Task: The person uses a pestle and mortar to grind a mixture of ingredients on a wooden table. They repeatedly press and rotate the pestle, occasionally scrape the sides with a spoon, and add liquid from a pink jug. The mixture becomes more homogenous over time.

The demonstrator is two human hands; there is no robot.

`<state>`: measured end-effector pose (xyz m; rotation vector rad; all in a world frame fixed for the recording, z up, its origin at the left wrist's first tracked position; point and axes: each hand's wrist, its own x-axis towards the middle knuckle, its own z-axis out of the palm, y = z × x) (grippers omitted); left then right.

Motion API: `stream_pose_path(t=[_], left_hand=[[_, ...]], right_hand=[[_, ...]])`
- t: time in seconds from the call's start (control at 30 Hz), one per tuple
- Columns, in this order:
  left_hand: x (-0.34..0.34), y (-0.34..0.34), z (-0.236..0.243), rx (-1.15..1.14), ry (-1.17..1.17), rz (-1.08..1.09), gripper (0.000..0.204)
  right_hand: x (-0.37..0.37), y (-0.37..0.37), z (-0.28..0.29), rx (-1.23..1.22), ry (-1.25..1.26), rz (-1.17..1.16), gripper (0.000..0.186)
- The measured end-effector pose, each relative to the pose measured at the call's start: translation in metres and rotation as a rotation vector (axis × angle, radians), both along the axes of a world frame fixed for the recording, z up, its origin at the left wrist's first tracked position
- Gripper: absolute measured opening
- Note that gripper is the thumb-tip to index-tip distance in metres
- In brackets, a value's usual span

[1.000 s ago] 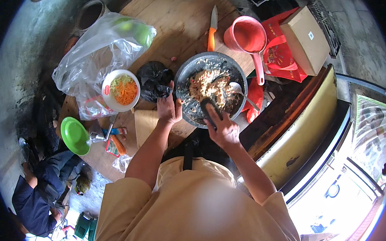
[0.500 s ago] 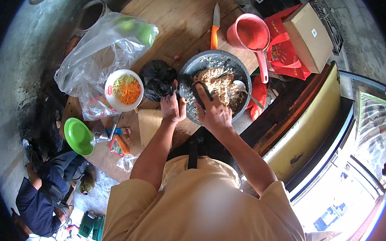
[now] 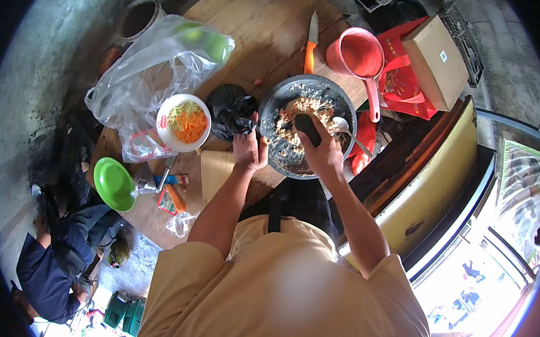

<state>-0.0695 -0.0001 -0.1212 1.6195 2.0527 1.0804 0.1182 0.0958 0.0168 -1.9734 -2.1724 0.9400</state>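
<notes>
A dark stone mortar [image 3: 343,89] holds a crumbly, light-brown ground mixture [image 3: 291,117]. My right hand [image 3: 325,156] is closed around a dark stone pestle [image 3: 307,129] over the middle of the mixture. Inside the mortar, a metal spoon [image 3: 342,125] leans on the right side with its handle over the rim. My left hand [image 3: 250,154] lies against the mortar's left outer side, thumb and fingers apart. Just beyond its fingertips is a black plastic bag [image 3: 227,104]. A white bowl [image 3: 171,145] of shredded orange and pale green vegetables stands farther left.
An orange-handled knife [image 3: 310,53] and a red dipper [image 3: 351,50] lie beyond the mortar. A red bag [image 3: 399,71] and cardboard box [image 3: 437,61] stand at right. Leftward are a clear plastic bag [image 3: 146,74], green plate [image 3: 113,183] and carrot [image 3: 175,198]. A person [image 3: 53,272] sits lower left.
My right hand has shifted the pestle from the left part of the mixture toward the middle and tilted it. The left hand stays at the mortar's side. The whole view has shifted slightly.
</notes>
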Motion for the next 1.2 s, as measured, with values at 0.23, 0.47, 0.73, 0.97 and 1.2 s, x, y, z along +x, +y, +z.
stream_pose_path(t=[0.23,0.47,0.73,0.97,1.2], left_hand=[[0.001,-0.002,0.001,-0.006,-0.043,-0.011,0.076],[0.0,-0.003,-0.001,0.002,-0.031,0.002,0.078],[0.001,-0.003,0.0,-0.027,-0.03,-0.005,0.078],[0.001,-0.003,0.0,-0.04,-0.043,-0.009,0.078],[0.0,-0.004,-0.004,0.007,0.006,-0.02,0.08]], right_hand=[[0.011,0.072,-0.01,0.069,0.202,0.042,0.061],[0.009,0.117,0.004,-0.284,0.139,0.424,0.058],[0.001,0.039,0.01,0.246,-0.367,0.618,0.065],[0.046,0.007,-0.017,0.197,0.106,0.137,0.062],[0.059,-0.046,-0.013,-0.319,0.739,-0.827,0.049]])
